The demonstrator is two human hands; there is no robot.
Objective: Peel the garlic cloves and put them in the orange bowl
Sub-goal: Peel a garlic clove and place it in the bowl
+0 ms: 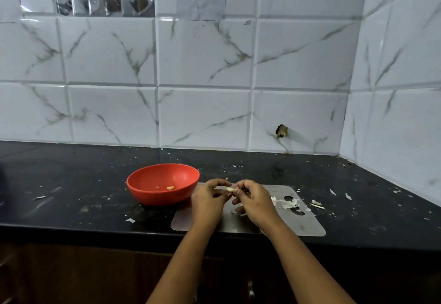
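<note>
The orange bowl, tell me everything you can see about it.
The orange bowl is round, smooth and plastic-looking, standing upright on the dark countertop, just left of the grey board. Inside lie one peeled garlic clove and a tiny pale bit; nothing else shows in it. The left hand works close beside it, not gripping it.

The garlic clove [229, 188] half hidden by fingers [245, 182]; speck [157, 187] in orange bowl [162, 199] unidentifiable.
</note>
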